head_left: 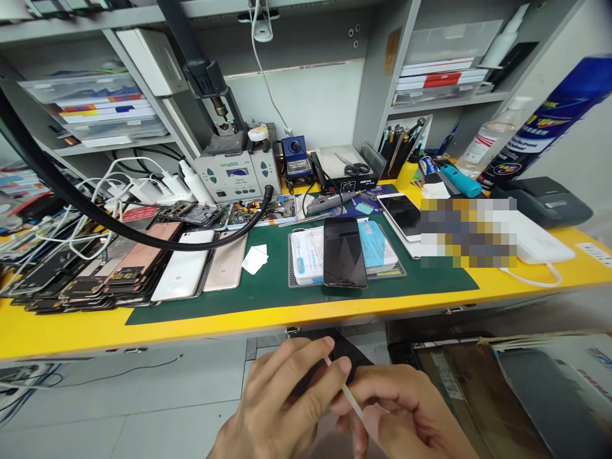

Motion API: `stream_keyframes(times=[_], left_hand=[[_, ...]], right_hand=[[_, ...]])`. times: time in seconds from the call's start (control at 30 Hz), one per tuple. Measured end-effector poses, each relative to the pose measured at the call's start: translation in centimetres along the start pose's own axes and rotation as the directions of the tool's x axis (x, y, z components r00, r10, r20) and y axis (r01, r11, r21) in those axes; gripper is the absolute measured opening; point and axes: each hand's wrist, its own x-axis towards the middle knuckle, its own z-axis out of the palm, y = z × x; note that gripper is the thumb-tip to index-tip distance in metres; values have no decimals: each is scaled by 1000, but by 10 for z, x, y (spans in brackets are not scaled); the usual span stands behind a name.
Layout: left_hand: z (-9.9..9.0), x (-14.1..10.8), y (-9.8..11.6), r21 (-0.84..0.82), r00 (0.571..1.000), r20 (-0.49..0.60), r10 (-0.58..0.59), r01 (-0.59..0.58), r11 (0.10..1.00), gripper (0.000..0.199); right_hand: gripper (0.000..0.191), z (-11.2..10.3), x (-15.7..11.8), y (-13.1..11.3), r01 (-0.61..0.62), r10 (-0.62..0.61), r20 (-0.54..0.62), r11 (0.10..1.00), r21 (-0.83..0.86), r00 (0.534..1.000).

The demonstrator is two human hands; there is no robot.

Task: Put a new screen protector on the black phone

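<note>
In front of the bench, low in the picture, my two hands meet around a thin white strip (352,400), seen edge-on and tilted. My left hand (282,398) has its fingertips at the strip's upper end; its thumb is hidden. Lower down, my right hand (401,408) pinches the strip between thumb and fingers. Whether the strip is a stick or the edge of something flat cannot be made out. Beyond my hands, a dark smartphone (344,252) lies on a white and blue box (308,255) on the green mat (268,303).
Piled phones and phone parts (138,255) fill the bench's left side. A black hose (119,233) arcs over them from the rework station (236,175). White phone (401,217), spray can (549,121) and power bank (535,236) are rightward. A cardboard box (463,382) stands below right.
</note>
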Motion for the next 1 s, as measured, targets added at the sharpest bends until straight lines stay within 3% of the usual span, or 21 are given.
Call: stream_keyframes(times=[0.17,0.4,0.57,0.7,0.83,1.0], left_hand=[[3,3,-2,-69,996,-85,8,-14,997,33],[1,-3,1,-72,999,-15,32,-33,997,38],[0,-2,8,-60,999,-32,-34,32,998,37],[0,4,12,-29,997,-71,-20,18,999,28],[1,8,11,-40,995,-95,18,-22,999,22],[0,2,6,-117,999,-14,-29,28,993,38]], right_hand=[[23,2,6,-5,68,-76,-46,986,-154,996],[22,2,5,-10,223,-280,-72,875,-429,957],[20,4,1,0,201,-265,-97,883,-423,959],[20,4,1,2,188,-253,-99,883,-429,962],[36,1,4,-2,188,-226,-39,882,-432,973],[22,-2,2,-9,252,-271,-7,903,-347,962]])
